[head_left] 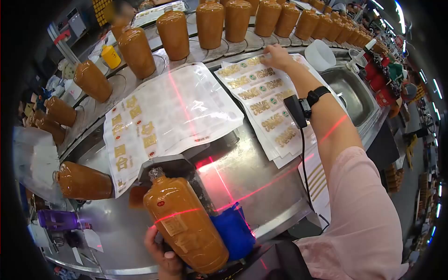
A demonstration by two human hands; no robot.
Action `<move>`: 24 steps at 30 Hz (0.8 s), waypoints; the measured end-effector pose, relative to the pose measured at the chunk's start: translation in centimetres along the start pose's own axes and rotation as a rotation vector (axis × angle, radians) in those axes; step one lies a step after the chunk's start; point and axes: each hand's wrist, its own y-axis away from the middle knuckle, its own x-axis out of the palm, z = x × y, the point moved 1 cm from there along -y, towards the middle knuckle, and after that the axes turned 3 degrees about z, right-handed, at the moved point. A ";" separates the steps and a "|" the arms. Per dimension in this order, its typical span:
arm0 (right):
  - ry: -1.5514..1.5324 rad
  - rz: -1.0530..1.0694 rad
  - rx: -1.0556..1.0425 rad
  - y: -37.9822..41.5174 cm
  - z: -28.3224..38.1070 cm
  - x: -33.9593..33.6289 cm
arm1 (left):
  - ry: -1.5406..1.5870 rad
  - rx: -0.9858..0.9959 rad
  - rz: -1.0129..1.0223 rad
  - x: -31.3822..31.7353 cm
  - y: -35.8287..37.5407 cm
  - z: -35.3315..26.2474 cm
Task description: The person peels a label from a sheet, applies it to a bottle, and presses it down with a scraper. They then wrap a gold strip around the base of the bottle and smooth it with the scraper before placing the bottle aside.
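A glossy brown bottle [189, 228] leans in front of me, its clear neck toward a grey metal holder. It bears a small red oval mark and pale gold characters, crossed by red laser lines. My left hand [163, 254] holds the bottle's lower left side, with some fingers hidden. Farther away, my right hand [277, 57] has its fingers bent together at the top edge of a decal sheet [261, 100] with gold characters and green marks. Its fingertips are small in view. Left of that lies another decal sheet [182, 107], partly bare, with gold characters and red marks.
Brown bottles [212, 25] line a curved conveyor behind the sheets. A single bottle [86, 181] lies at left. A blue cloth [233, 233] sits beside the held bottle. At right are a white bowl [320, 55] and a metal sink [350, 93]. A cable [304, 163] hangs from my wrist device.
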 end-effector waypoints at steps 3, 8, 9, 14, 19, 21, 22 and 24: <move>-0.001 0.178 0.057 -0.4 0.1 -0.8 | -0.001 0.005 0.013 -0.1 -0.1 -0.2; -0.035 0.048 0.006 -0.3 -1.0 0.1 | 0.029 0.001 0.007 0.3 -0.3 -0.3; -0.061 -0.001 -0.009 -0.2 -0.8 0.1 | 0.000 0.012 0.005 0.2 -0.3 -0.3; 0.014 -0.037 0.086 -0.2 0.1 -0.3 | -0.039 0.010 0.009 0.1 -0.4 -0.5; 0.057 -0.317 -0.212 2.1 2.4 -3.1 | -0.042 0.005 0.002 0.1 -0.2 -0.3; 0.085 -0.489 -0.370 2.5 2.9 -4.3 | -0.046 0.006 -0.002 0.0 0.0 0.0; 0.073 -0.501 -0.392 2.8 3.1 -4.9 | -0.051 0.005 -0.001 0.0 0.0 -0.1; 0.051 -0.527 -0.435 3.3 3.6 -6.4 | -0.056 0.003 0.000 0.1 -0.1 -0.2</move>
